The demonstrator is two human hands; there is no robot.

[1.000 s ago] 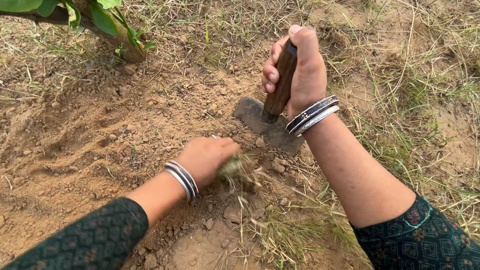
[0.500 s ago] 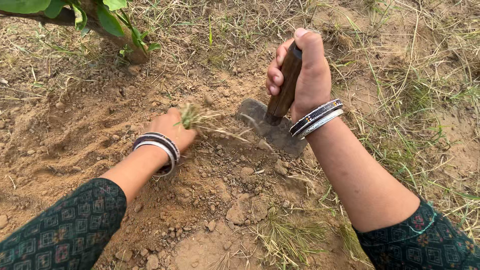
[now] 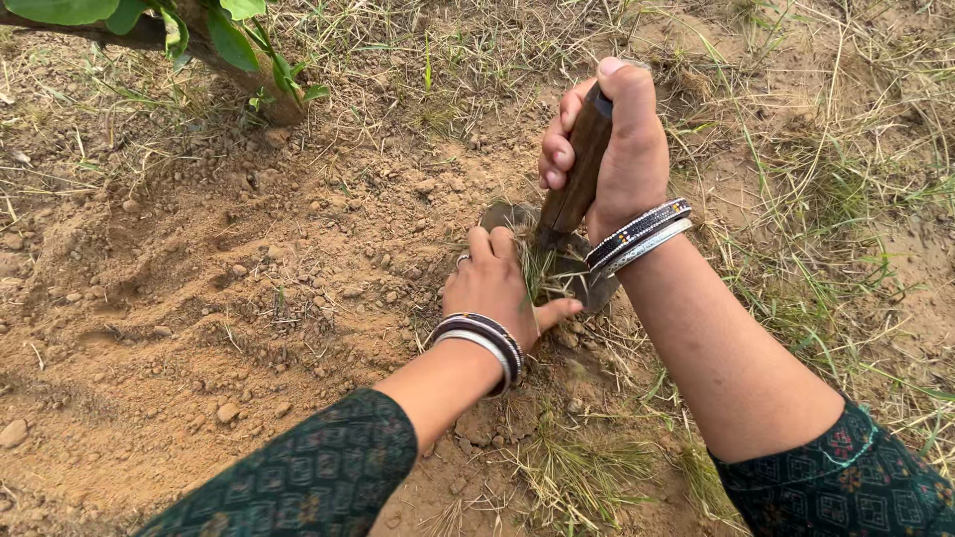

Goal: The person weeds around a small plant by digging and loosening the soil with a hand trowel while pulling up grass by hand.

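1. A person kneeling over dry ground grips the dark wooden handle (image 3: 579,171) of a short hand hoe in the right hand (image 3: 615,149), fingers wrapped fully around it and thumb capping the top, apparently so the tool can be pressed straight down.

2. The hoe's flat metal blade (image 3: 587,283) sits on the soil directly below that fist, partly covered by crumbs of earth and by the other hand; the handle rises from it at a slight tilt.

3. The left hand (image 3: 494,286) lies just left of the blade, touching a small tuft of grass (image 3: 542,267) that stands against the foot of the handle. The fingers are curled loosely towards the tuft and the thumb is spread out to the right; whether they have actually closed on the grass cannot be told from this angle.

4. Bangles (image 3: 637,236) ring the right wrist just above the blade, and a matching set (image 3: 484,336) sits on the left wrist below it.

5. Left of the blade the soil (image 3: 229,288) is loose, bare and cloddy; right of it and below it, dry grass (image 3: 796,199) covers the ground.

6. Well up and to the left of the blade, a thin stem with green leaves (image 3: 224,35) leans over the earth.
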